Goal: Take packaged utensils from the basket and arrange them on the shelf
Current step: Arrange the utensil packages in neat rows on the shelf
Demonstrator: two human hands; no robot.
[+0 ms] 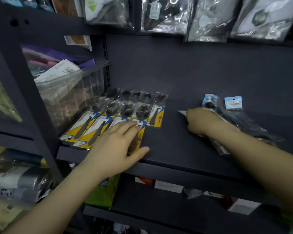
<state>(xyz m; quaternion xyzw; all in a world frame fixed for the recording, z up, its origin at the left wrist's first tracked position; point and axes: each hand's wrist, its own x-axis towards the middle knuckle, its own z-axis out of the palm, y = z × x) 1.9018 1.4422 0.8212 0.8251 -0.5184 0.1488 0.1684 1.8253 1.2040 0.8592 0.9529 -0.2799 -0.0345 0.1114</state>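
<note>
- Yellow-carded spoon packs (118,115) lie in overlapping rows at the shelf (176,149) left.
- Left hand (115,149) rests flat, fingers straight, on the front pack.
- Right hand (200,122) grips clear-sleeved utensil packs (240,122) further right.
- Probably light, stiff, slick film; hold by card edges.

Left hand (116,146) presses yellow spoon packs (108,119); right hand (201,122) grips clear-wrapped utensils (240,122).

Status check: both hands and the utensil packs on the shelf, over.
Left hand flat on the front yellow spoon packs. Right hand grips a clear pack beside the blue-tagged packs. Shelf between them unobstructed.
</note>
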